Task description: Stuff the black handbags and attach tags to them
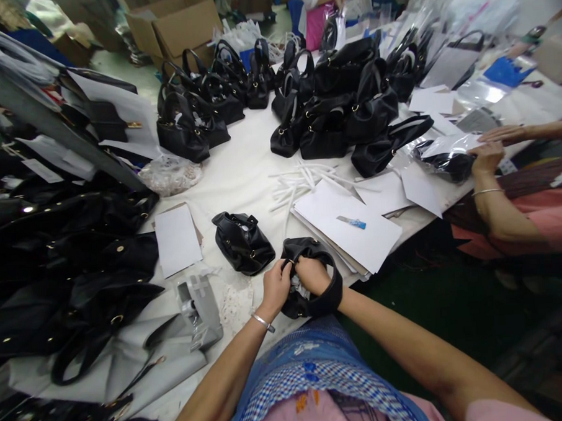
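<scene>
A black handbag [300,247] with a broad loop handle lies at the table's near edge, right in front of me. My left hand [276,288] is closed on the left side of its opening, fingers pinching the rim. Through the handle loop reaches my right hand [312,275], its fingers closed at the same rim and partly hidden by the bag. Some pale stuffing shows inside the opening. Just left of my hands, apart from them, rests a second small black handbag [244,243].
A blue-handled cutter [351,222] lies on stacked white sheets [330,208], beside white tubes [302,178]. Many black bags [179,128] stand behind. A tape dispenser [199,313] and dark bag piles [69,257] are at left. A co-worker's hands [490,155] handle a plastic-wrapped bag at right.
</scene>
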The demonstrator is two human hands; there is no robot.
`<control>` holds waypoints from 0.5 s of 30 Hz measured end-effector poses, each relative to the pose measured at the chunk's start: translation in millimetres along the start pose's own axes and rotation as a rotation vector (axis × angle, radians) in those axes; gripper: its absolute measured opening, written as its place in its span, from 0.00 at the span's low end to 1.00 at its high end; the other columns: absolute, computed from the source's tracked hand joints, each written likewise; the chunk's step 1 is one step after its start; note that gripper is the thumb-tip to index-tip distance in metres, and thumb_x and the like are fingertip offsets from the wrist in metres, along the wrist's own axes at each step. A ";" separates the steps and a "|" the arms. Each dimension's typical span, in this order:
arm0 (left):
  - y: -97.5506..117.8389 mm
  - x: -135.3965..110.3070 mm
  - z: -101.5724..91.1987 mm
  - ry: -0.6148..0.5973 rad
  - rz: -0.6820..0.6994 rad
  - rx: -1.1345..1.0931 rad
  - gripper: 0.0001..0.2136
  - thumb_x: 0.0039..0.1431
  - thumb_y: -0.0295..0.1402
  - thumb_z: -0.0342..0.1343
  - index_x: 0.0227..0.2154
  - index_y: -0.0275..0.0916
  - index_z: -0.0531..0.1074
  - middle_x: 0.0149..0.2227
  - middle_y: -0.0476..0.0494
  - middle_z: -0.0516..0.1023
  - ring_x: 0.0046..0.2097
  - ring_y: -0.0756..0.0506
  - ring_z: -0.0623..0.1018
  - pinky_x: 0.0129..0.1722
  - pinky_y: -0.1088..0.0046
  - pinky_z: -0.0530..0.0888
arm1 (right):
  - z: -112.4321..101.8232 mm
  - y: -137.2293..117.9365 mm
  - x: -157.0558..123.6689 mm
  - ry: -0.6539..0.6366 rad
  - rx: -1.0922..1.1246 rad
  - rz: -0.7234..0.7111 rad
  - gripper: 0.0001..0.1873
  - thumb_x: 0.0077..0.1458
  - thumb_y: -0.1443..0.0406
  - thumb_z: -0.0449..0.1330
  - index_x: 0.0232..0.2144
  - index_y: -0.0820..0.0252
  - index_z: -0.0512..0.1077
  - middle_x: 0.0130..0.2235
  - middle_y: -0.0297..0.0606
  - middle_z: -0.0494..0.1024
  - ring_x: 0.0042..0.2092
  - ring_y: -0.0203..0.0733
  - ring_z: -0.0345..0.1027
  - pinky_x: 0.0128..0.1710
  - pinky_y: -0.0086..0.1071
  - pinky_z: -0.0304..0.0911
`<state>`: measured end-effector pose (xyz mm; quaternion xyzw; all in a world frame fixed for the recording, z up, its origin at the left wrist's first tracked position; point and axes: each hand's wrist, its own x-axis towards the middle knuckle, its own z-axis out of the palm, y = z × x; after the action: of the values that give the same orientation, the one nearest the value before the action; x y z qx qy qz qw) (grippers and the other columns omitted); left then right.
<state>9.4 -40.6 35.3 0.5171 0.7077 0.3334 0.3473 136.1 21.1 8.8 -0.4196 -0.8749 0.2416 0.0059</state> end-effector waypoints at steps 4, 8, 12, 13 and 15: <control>-1.8 -1.3 -1.9 -0.008 -0.031 -0.048 0.12 0.63 0.40 0.47 0.39 0.39 0.72 0.33 0.45 0.79 0.36 0.45 0.77 0.36 0.72 0.70 | -8.6 5.6 -6.7 0.032 0.063 -0.080 0.15 0.54 0.75 0.51 0.39 0.67 0.76 0.45 0.51 0.77 0.43 0.47 0.74 0.44 0.36 0.69; -9.9 -2.2 -7.3 -0.019 0.005 -0.097 0.16 0.58 0.37 0.55 0.49 0.39 0.68 0.46 0.41 0.77 0.48 0.43 0.76 0.48 0.67 0.71 | -22.5 21.5 -53.9 0.249 0.274 -0.153 0.15 0.60 0.68 0.51 0.46 0.58 0.73 0.49 0.43 0.75 0.51 0.43 0.69 0.53 0.37 0.65; -13.8 2.0 -6.0 -0.038 -0.001 0.040 0.26 0.54 0.38 0.59 0.56 0.38 0.64 0.54 0.35 0.71 0.56 0.38 0.71 0.56 0.60 0.67 | -22.5 31.8 -100.7 0.558 0.421 0.233 0.12 0.61 0.60 0.53 0.42 0.58 0.72 0.40 0.43 0.77 0.42 0.45 0.72 0.42 0.38 0.69; -14.0 4.1 -4.2 -0.055 -0.010 0.062 0.29 0.52 0.40 0.61 0.56 0.37 0.63 0.55 0.34 0.70 0.56 0.37 0.70 0.56 0.59 0.66 | -20.1 32.7 -104.2 0.498 0.426 0.318 0.13 0.60 0.58 0.54 0.41 0.58 0.73 0.36 0.41 0.77 0.37 0.45 0.72 0.37 0.37 0.69; -14.1 8.3 1.0 -0.098 -0.012 0.113 0.37 0.46 0.45 0.64 0.58 0.35 0.61 0.56 0.32 0.68 0.58 0.35 0.68 0.57 0.56 0.65 | -13.8 32.9 -100.6 0.291 0.426 0.408 0.14 0.57 0.55 0.56 0.37 0.58 0.73 0.28 0.38 0.76 0.30 0.43 0.71 0.30 0.34 0.66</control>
<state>1.3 -35.9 21.9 0.5472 0.7107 0.2653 0.3536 228.3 -29.8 26.3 -0.6058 -0.6926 0.3528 0.1700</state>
